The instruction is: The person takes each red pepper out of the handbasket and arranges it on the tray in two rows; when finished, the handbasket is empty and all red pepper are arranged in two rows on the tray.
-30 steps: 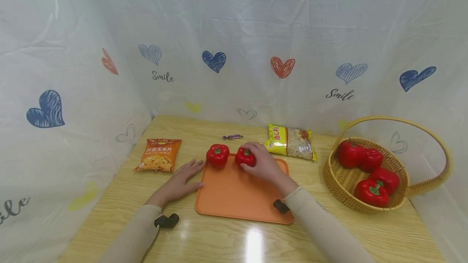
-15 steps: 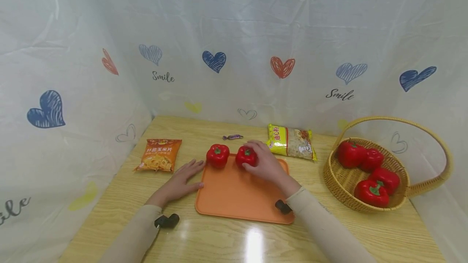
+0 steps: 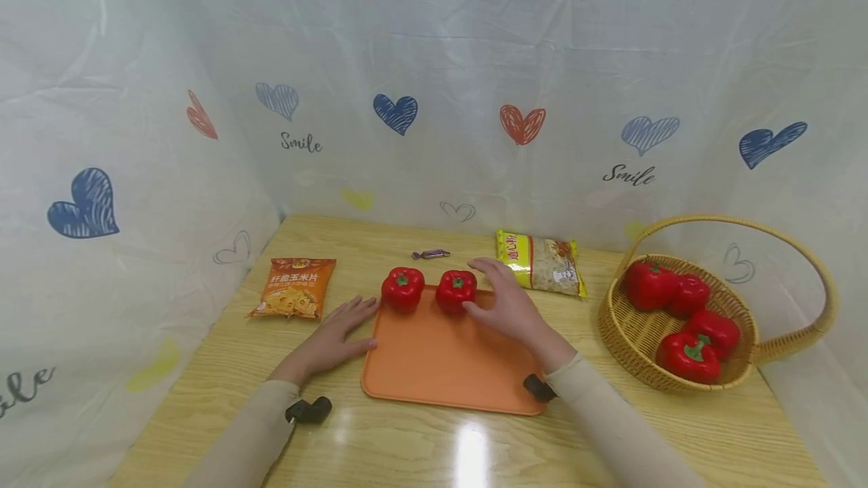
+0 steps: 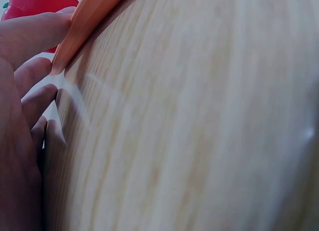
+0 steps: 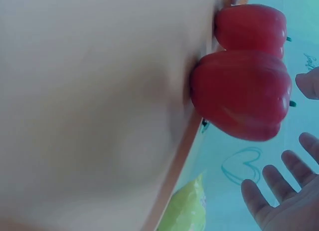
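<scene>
Two red bell peppers stand side by side along the far edge of an orange tray (image 3: 447, 367). The left pepper (image 3: 403, 290) sits at the tray's far left corner. Just right of it is the other pepper (image 3: 456, 291), and my right hand (image 3: 508, 309) hovers beside that one with fingers spread. In the right wrist view a gap shows between the fingertips (image 5: 254, 193) and the nearer pepper (image 5: 241, 95). My left hand (image 3: 334, 337) lies at the tray's left edge with straight fingers; the left wrist view shows its fingers touching the tray rim (image 4: 82, 34).
A wicker basket (image 3: 634, 356) with a tall handle holds several red peppers on the right. Behind the tray lie a yellow food packet (image 3: 540, 262) and a small purple wrapped candy (image 3: 430, 254). An orange snack bag (image 3: 295, 288) lies left. A printed curtain closes the back.
My right hand has let go of the right-hand pepper and drawn back to the right. That pepper stays on the tray. The left hand has not moved.
</scene>
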Tool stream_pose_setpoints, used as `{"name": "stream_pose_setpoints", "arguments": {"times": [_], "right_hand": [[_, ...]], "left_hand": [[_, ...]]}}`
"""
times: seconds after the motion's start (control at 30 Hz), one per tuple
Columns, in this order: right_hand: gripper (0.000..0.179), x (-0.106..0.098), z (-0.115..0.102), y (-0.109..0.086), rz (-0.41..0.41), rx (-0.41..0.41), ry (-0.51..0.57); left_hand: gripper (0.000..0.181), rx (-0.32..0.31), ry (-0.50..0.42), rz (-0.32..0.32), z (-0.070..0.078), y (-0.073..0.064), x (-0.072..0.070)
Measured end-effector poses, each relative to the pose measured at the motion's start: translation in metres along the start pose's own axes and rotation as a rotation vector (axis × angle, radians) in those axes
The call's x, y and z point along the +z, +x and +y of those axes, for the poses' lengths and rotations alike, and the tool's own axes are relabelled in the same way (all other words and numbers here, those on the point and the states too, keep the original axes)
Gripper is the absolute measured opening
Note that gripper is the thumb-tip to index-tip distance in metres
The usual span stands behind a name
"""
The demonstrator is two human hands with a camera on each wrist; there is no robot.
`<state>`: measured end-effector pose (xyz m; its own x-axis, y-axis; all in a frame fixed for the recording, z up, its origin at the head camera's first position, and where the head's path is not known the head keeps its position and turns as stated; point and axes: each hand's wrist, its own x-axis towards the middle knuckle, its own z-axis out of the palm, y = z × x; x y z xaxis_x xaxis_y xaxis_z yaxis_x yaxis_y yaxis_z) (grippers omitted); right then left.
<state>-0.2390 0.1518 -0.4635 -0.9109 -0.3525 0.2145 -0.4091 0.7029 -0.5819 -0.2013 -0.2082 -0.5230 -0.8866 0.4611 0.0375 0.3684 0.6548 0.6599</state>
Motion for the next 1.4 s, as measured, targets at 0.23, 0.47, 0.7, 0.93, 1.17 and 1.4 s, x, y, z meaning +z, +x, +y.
{"name": "stream_pose_setpoints", "arguments": {"times": [0.23,0.47,0.7,0.93,1.17,1.4], "right_hand": [[0.073,-0.011,0.005,-0.010,0.016,0.019,-0.008],[0.074,-0.022,0.014,-0.021,0.029,0.020,-0.020],[0.071,-0.034,0.024,-0.032,0.061,0.005,-0.023],[0.068,-0.048,0.034,-0.044,0.073,0.044,-0.044],[0.066,-0.062,0.046,-0.055,0.084,0.025,-0.019],[0.065,-0.077,0.057,-0.069,0.106,0.047,-0.050]], "left_hand": [[0.074,-0.006,-0.002,0.000,-0.002,0.000,0.001],[0.074,0.000,-0.001,0.000,-0.004,0.000,0.002],[0.074,0.003,-0.001,0.002,-0.005,0.001,0.001],[0.074,0.013,-0.002,0.002,-0.006,0.002,0.002],[0.074,0.013,0.001,-0.003,-0.006,0.002,0.002],[0.074,0.010,0.003,-0.006,-0.005,0.002,0.002]]}}
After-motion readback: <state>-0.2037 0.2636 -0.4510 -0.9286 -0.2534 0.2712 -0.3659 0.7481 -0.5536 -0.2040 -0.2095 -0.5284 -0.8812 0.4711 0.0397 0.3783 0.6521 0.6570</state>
